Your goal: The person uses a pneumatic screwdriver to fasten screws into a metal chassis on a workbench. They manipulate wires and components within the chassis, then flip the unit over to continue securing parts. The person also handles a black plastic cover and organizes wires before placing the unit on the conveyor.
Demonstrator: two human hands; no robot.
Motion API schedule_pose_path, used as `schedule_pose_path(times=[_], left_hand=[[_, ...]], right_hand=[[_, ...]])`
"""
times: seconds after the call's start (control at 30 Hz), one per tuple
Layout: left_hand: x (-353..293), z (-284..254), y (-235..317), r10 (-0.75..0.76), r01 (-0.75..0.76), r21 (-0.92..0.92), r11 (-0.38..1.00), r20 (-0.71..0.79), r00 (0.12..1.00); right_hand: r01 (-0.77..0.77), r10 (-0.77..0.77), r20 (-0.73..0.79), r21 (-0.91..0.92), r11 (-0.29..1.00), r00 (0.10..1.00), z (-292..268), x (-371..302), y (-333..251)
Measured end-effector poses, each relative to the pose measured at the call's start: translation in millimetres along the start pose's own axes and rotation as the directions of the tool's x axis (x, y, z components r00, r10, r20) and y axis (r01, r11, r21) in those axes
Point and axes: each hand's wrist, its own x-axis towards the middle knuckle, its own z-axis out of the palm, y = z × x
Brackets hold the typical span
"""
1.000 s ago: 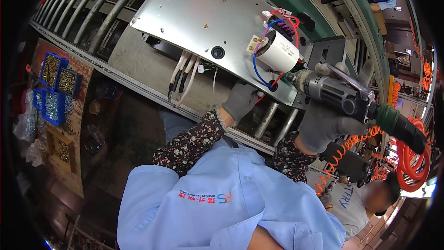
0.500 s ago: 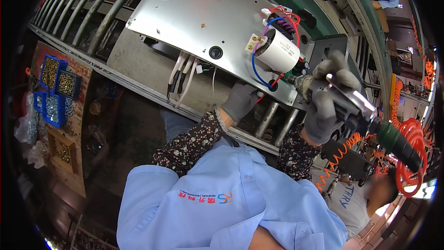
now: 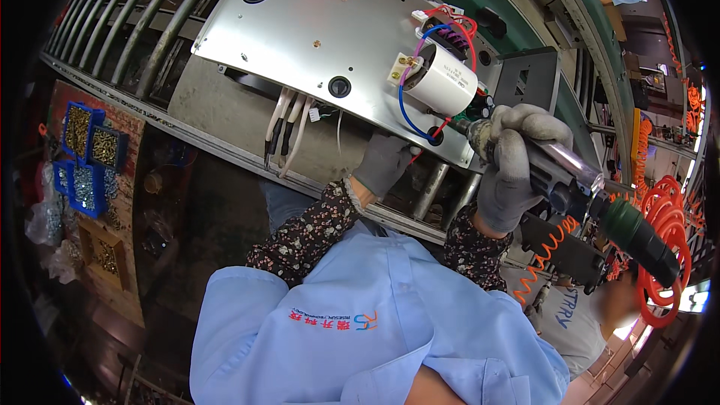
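Observation:
A silver sheet-metal panel (image 3: 289, 37) lies before me, with a white cylindrical capacitor (image 3: 444, 84) on its right part. Blue, purple and red wires run around the capacitor. My left hand (image 3: 381, 165), in a grey glove, is at the panel's near edge, fingers closed on a thin red wire (image 3: 415, 157) that comes from a grommet hole. Its fingertips are partly hidden under the edge. My right hand (image 3: 517, 169), also gloved, wraps round the front of a power screwdriver (image 3: 574, 176). The tool's tip points at the panel's right end, beside the capacitor; its contact point is hidden.
Pale cables (image 3: 289, 131) hang below the panel's near edge. Conveyor rollers (image 3: 431, 187) and a metal rail surround the panel. Blue bins of screws (image 3: 86, 187) stand on a board at left. A red coiled hose (image 3: 664, 247) hangs at right, near another person (image 3: 566, 322).
The panel with its capacitor has shifted slightly left. My right hand and the screwdriver have moved a little left and down, its fingers now more closely around the tool's front.

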Motion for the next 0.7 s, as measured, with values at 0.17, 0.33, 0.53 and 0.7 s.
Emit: schedule_pose_path(times=[0.17, 0.33, 0.53, 0.7], left_hand=[[-0.2, 6.1, -9.2, 0.093, -0.091, 0.062, 0.994, -0.045, 0.995], [0.0, -5.9, -1.2, 0.042, -0.045, 0.144, 0.989, 0.021, 0.999], [-30.4, -57.6, 15.3, -0.572, 0.341, -0.904, -0.256, 0.427, 0.701], [-28.5, -99.4, 49.0, -0.355, 0.413, -0.883, -0.222, 0.468, 0.809]], right_hand=[[0.112, -0.106, 0.059, -0.103, 0.988, 0.993, 0.6, 1.0, -1.0], [0.043, -0.043, -0.021, -0.018, 0.999, 0.999, 2.7, 0.3, -1.1], [0.028, -0.042, 0.031, 0.362, 0.932, 0.999, -16.5, -1.9, -20.8], [0.085, -0.236, 0.189, 0.583, 0.808, 0.953, -7.6, -7.6, -35.6]])
